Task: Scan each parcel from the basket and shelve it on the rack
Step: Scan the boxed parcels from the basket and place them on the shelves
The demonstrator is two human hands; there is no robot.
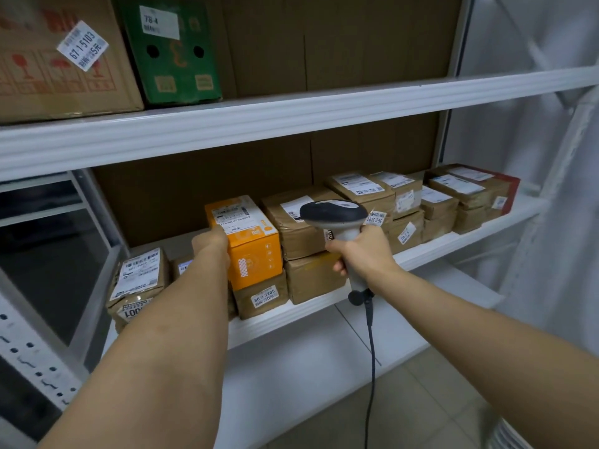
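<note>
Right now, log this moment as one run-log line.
left hand: on orange box, stacked | right hand: holds scanner | shelf: parcels

Both arms outstretched; left hand (fingers hidden), right hand clenched.

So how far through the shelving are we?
Done: many brown parcels already sit on the middle shelf. In hand: the left hand grips the orange box atop the stack; the right hand holds the scanner. Left: unclear, the basket is out of view.

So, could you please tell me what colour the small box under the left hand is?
Orange, with a white label on top: the small cardboard box, in the head view.
</note>
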